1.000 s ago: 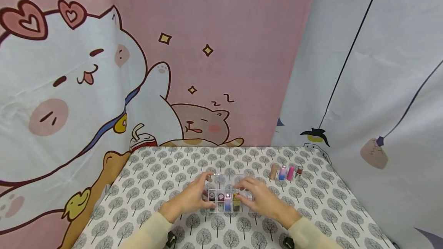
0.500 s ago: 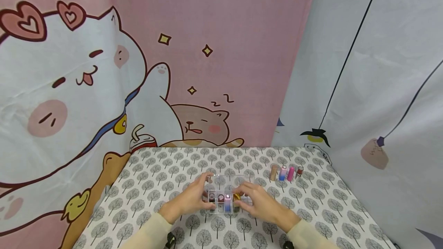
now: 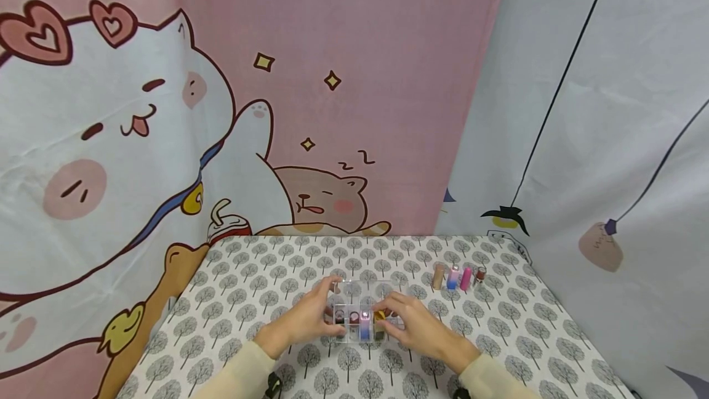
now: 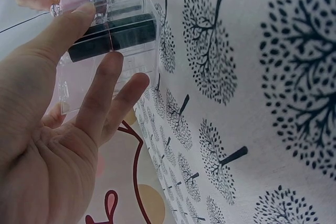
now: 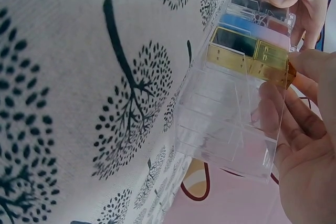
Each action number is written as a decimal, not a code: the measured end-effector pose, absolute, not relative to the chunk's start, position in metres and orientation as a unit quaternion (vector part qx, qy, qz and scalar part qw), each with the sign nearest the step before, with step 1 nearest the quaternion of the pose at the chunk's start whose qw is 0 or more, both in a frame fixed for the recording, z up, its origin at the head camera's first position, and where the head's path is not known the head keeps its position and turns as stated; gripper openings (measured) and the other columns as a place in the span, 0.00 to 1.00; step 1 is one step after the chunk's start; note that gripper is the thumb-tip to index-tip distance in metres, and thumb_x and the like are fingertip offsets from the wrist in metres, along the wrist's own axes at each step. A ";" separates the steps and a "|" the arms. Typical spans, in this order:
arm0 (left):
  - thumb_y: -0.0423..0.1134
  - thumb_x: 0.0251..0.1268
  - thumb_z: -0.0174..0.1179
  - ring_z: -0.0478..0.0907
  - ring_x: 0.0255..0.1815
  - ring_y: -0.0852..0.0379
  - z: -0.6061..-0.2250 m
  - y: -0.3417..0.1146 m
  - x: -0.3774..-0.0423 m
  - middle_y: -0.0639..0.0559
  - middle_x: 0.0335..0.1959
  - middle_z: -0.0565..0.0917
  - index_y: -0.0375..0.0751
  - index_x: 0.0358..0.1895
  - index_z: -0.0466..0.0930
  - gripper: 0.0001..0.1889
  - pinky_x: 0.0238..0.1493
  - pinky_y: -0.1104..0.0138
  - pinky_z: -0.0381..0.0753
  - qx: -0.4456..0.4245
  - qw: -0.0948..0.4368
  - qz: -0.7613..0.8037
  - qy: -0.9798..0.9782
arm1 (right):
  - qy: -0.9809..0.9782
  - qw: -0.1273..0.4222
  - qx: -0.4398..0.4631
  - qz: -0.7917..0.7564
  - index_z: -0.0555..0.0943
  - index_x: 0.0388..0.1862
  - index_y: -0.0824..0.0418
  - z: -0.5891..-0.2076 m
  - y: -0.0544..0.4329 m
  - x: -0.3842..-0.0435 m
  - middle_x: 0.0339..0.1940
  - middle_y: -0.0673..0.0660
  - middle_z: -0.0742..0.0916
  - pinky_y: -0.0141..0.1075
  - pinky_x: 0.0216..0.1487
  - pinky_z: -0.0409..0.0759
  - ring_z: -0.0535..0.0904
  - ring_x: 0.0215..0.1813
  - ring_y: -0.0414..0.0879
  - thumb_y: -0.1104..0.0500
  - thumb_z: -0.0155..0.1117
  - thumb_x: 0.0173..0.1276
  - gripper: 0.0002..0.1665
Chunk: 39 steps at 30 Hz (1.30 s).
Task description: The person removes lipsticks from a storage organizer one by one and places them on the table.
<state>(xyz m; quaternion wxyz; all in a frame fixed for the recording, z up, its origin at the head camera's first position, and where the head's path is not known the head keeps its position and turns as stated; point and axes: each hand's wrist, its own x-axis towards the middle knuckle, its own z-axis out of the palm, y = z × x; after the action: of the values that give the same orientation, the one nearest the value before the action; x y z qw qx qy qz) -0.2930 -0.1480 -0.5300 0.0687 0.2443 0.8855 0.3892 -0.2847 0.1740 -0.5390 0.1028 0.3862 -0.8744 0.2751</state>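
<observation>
A clear plastic lipstick organizer [image 3: 354, 289] sits on the table in front of the person. My left hand [image 3: 307, 314] holds its left end, thumb at the near side and fingers reaching round the far side. My right hand [image 3: 412, 322] pinches the top of a gold-and-black lipstick [image 5: 247, 53] that stands in one of the front slots. Directly left of it is a pink-and-blue lipstick [image 3: 364, 326]. Further left come a clear tube with a dark red top [image 3: 354, 318] and a black lipstick [image 4: 121, 38], close by the left fingers.
To the right, further back, several lipsticks stand in a row: a tan one [image 3: 438, 277], a pink-and-blue one [image 3: 452, 278], a bright pink one [image 3: 466, 278] and a dark red one [image 3: 479, 274]. A tree-print cloth [image 3: 244, 276] covers the table, with printed curtains [image 3: 388, 109] behind.
My right fingers have closed in on the top of the gold-and-black lipstick, which has turned slightly in its slot. The left hand keeps its hold on the organizer.
</observation>
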 end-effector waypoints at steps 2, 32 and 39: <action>0.45 0.62 0.90 0.91 0.52 0.61 -0.530 -0.148 -0.293 0.30 0.77 0.80 0.49 0.93 0.54 0.63 0.47 0.71 0.94 0.245 0.069 0.389 0.885 | -0.872 0.106 0.390 0.275 0.91 0.68 0.56 -0.539 0.174 -0.285 0.58 0.49 0.94 0.42 0.65 0.97 0.93 0.58 0.44 0.56 0.78 0.83 0.19; 0.44 0.63 0.89 0.91 0.51 0.60 -0.531 -0.148 -0.294 0.31 0.70 0.84 0.50 0.93 0.53 0.63 0.46 0.71 0.94 0.247 0.073 0.393 0.883 | -0.873 0.133 0.384 0.270 0.91 0.67 0.55 -0.533 0.176 -0.282 0.61 0.46 0.94 0.43 0.66 0.97 0.93 0.60 0.43 0.55 0.77 0.84 0.17; 0.44 0.63 0.89 0.92 0.51 0.60 -0.531 -0.148 -0.294 0.31 0.72 0.83 0.51 0.93 0.53 0.62 0.45 0.72 0.94 0.247 0.072 0.392 0.883 | -0.871 0.135 0.382 0.280 0.91 0.66 0.55 -0.527 0.179 -0.282 0.57 0.47 0.94 0.39 0.62 0.98 0.93 0.57 0.42 0.56 0.77 0.84 0.16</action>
<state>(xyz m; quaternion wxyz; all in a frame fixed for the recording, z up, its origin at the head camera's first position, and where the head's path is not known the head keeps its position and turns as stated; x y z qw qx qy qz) -0.2940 -0.1478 -0.5314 0.0720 0.2471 0.8831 0.3923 -0.2815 0.1794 -0.5268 0.1346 0.3816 -0.8707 0.2796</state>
